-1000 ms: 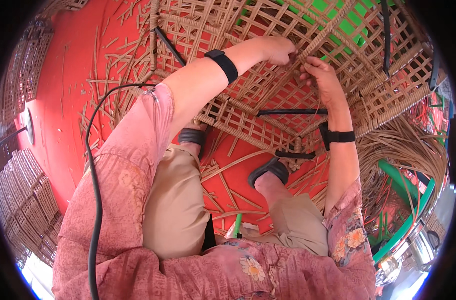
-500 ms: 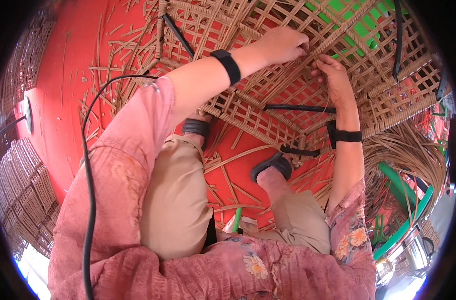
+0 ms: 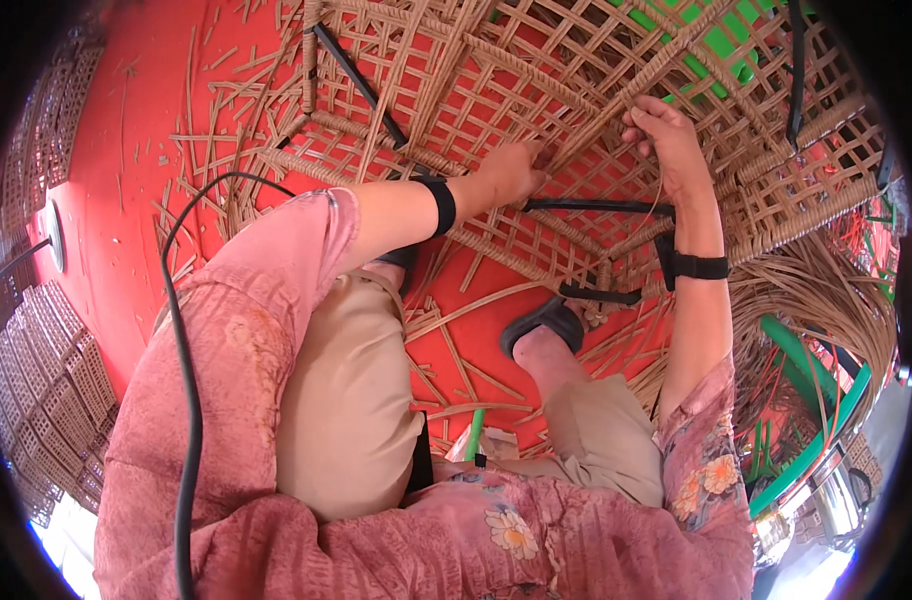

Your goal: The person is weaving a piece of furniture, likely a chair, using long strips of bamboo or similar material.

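Note:
A large woven cane frame, with open lattice panels and wrapped edges, fills the space before me. My left hand is over the lower middle of the lattice, its fingers curled at the lower end of a bundle of long brown strips; whether it grips a strip is hidden. Further right, my right hand is closed in a pinch beside the wrapped rib, with a thin cane strand hanging down by the wrist.
Black bars stick out of the frame. Cut cane pieces litter the red floor. A heap of loose strips lies at right beside a green chair-like object. Woven panels stand at left, and a black cable hangs along my left arm.
My left hand has moved down and to the left, away from my right hand, toward the lower lattice. The right hand stays at nearly the same place.

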{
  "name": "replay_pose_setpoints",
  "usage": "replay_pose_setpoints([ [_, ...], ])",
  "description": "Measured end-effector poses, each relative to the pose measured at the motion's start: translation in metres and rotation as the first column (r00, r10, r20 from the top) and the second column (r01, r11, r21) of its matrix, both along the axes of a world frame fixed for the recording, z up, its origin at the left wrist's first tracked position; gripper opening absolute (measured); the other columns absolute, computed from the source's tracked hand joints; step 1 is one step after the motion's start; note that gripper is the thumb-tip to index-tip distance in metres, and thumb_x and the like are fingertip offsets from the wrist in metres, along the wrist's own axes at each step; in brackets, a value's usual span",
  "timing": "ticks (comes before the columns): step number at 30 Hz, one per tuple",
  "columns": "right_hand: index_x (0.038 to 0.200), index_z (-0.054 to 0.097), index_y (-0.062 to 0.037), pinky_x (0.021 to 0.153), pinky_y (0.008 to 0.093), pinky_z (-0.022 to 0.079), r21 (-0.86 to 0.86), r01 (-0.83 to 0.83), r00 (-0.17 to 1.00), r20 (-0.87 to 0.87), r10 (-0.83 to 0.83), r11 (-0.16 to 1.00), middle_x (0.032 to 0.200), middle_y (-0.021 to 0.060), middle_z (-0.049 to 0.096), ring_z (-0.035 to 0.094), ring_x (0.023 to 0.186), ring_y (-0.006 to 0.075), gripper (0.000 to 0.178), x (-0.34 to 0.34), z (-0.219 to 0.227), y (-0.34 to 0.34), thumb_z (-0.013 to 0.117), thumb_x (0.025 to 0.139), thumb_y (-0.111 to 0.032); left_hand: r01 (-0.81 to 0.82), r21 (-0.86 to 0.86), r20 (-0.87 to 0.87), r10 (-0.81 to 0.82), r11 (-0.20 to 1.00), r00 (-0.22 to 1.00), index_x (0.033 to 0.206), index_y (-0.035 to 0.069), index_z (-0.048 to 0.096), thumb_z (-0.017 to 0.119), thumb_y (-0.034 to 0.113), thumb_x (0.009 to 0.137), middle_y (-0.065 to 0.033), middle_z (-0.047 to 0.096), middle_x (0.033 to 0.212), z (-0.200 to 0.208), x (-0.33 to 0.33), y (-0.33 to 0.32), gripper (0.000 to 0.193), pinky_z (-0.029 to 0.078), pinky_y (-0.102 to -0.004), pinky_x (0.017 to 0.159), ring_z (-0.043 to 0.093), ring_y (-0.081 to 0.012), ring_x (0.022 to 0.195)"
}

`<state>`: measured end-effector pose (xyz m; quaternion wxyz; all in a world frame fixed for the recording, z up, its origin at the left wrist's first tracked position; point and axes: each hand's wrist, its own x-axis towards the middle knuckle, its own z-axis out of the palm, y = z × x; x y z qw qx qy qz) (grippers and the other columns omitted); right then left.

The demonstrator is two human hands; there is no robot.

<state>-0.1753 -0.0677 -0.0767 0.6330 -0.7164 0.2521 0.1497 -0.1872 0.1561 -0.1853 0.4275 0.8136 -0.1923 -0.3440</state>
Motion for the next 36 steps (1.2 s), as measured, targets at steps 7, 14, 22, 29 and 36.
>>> replay_pose_setpoints([
  [7, 0.126, 0.048, 0.0051, 0.057, 0.0211, 0.04, 0.016, -0.009, 0.999, 0.038, 0.008, 1.0, 0.093, 0.0054, 0.062, 0.059, 0.073, 0.0096, 0.042, 0.0, -0.001, -0.002, 0.057, 0.09, -0.015, -0.121, -0.194, -0.355, 0.045, 0.974, 0.934, 0.123, 0.002, 0.055, 0.056, 0.017, 0.088, -0.0124, 0.065, 0.109, -0.03, 0.015, -0.001, 0.037, 0.046, -0.0346, 0.088, 0.061, -0.0266, 0.101],
  [14, 0.128, 0.046, 0.0054, 0.056, 0.0198, 0.038, 0.003, 0.006, 1.0, 0.024, -0.006, 1.0, 0.095, 0.0051, 0.062, 0.058, 0.072, 0.008, 0.045, -0.002, -0.001, -0.003, 0.058, 0.09, -0.015, 0.02, -0.106, -0.023, -0.022, 0.994, 0.999, 0.104, 0.0, 0.06, 0.06, 0.022, 0.087, -0.0147, 0.065, 0.095, 0.0, 0.023, -0.007, 0.027, 0.046, -0.0363, 0.077, 0.062, -0.0284, 0.088],
  [22, 0.125, 0.051, 0.0045, 0.054, 0.0232, 0.036, -0.101, 0.033, 0.999, 0.011, -0.032, 0.994, 0.092, 0.0063, 0.064, 0.05, 0.063, 0.0076, 0.04, 0.0, 0.01, 0.01, 0.055, 0.089, -0.014, -0.006, -0.077, 0.309, 0.029, 0.997, 0.951, 0.098, 0.001, 0.062, 0.063, 0.023, 0.081, -0.0205, 0.063, 0.08, 0.017, 0.023, -0.015, 0.027, 0.047, -0.0446, 0.067, 0.06, -0.0397, 0.077],
  [29, 0.127, 0.049, 0.0047, 0.05, 0.0207, 0.034, -0.081, 0.06, 0.998, -0.01, -0.061, 0.995, 0.085, 0.0048, 0.063, 0.045, 0.058, 0.0055, 0.042, 0.0, 0.01, 0.012, 0.054, 0.089, -0.012, 0.075, -0.073, 0.343, -0.045, 0.995, 0.938, 0.095, 0.002, 0.065, 0.06, 0.021, 0.084, -0.0185, 0.064, 0.082, 0.026, 0.038, -0.021, 0.023, 0.048, -0.0452, 0.066, 0.061, -0.0366, 0.077],
  [36, 0.128, 0.047, 0.0042, 0.048, 0.0194, 0.032, -0.076, 0.036, 0.999, -0.034, -0.039, 0.996, 0.081, 0.0025, 0.061, 0.043, 0.056, 0.0042, 0.043, 0.0, 0.012, 0.014, 0.051, 0.089, -0.012, 0.176, 0.023, 0.38, -0.172, 0.984, 0.909, 0.099, 0.002, 0.064, 0.061, 0.018, 0.08, -0.0207, 0.064, 0.088, 0.015, 0.039, -0.02, 0.025, 0.049, -0.044, 0.073, 0.062, -0.037, 0.085],
])
